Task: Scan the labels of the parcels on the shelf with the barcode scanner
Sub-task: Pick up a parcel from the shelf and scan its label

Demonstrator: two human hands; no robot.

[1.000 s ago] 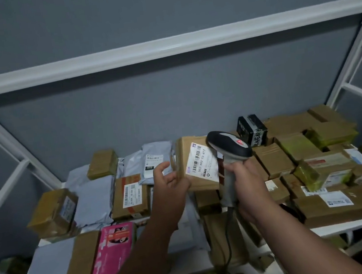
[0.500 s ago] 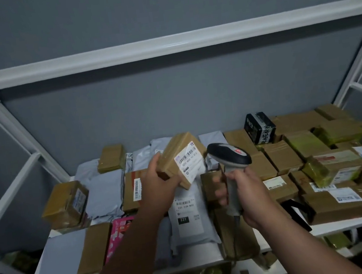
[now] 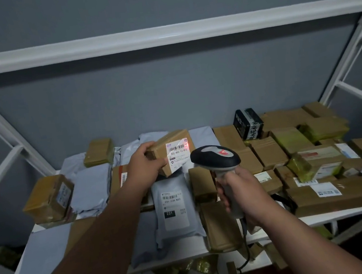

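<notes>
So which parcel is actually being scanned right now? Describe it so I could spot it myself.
Look at the white metal shelf heaped with parcels, then at the middle, above the grey mailer bag. There the left hand holds up a brown cardboard box. Unlike its neighbours it is off the shelf, with red scanner light on its label's barcode.

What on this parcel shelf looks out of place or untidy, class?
Small taped packets lie below the shelf's front edge, seemingly fallen. On top, boxes are heaped unevenly at the right, and the black box sits tilted.

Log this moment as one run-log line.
left hand: holds brown box | right hand: grips scanner | red dot on label | step: scanning
</notes>
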